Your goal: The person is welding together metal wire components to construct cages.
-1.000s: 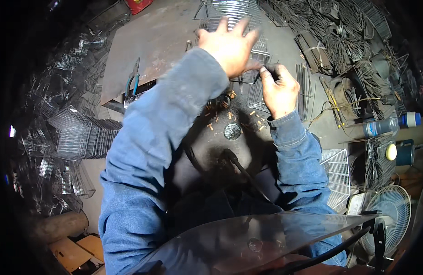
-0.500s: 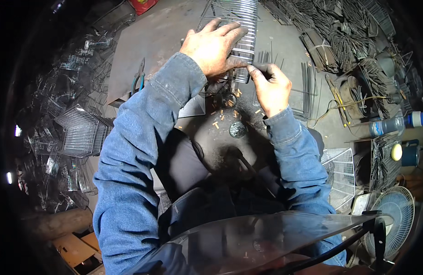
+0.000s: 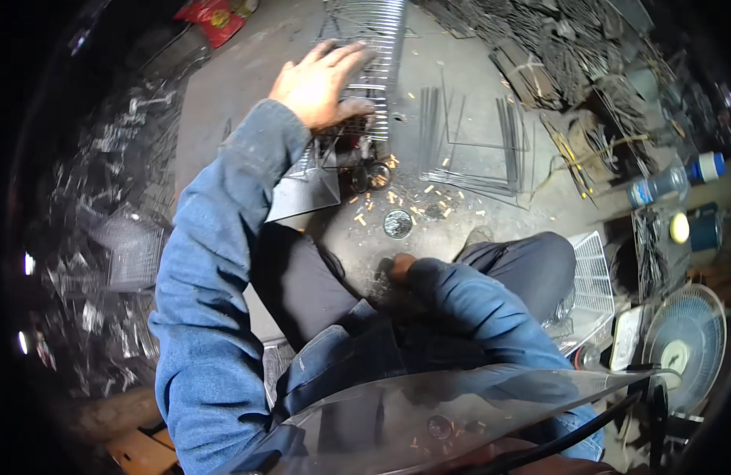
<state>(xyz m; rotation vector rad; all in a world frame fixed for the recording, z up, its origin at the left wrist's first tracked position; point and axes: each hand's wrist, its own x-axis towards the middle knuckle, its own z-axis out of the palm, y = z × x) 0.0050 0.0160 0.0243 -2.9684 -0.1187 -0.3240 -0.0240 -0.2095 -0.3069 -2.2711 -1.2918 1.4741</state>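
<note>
While the steel work plate (image 3: 246, 87) takes up most of the ground ahead of the seated person, the thing under the hand is a single wire grid panel (image 3: 373, 47), a rectangle of thin parallel rods lying flat on the plate and running away toward the top of the view. It looks light and fairly stiff along the rods but springy across them, likely with sharp cut ends, so I judge it best pressed or gripped flat across several rods near an edge rather than pinched by one wire. The left hand (image 3: 324, 83) lies palm down on its near end, fingers spread and flat, pressing rather than clasping. To the right, one loose bundle of straight wire rods (image 3: 476, 150) lies on the plate, well apart from the panel; the rods are too many and too fine to count. One finished white wire basket (image 3: 591, 289) sits by the right knee, one pale electric fan (image 3: 682, 348) stands at the lower right, and one clear plastic bottle (image 3: 666, 184) with a blue cap lies beyond the rods. The right hand (image 3: 398, 267) is drawn back low near the lap, mostly hidden by its blue sleeve; I cannot tell whether its fingers are curled or loose. One small round metal disc (image 3: 397, 224) lies between the two hands, amid scattered bright offcuts.
</note>
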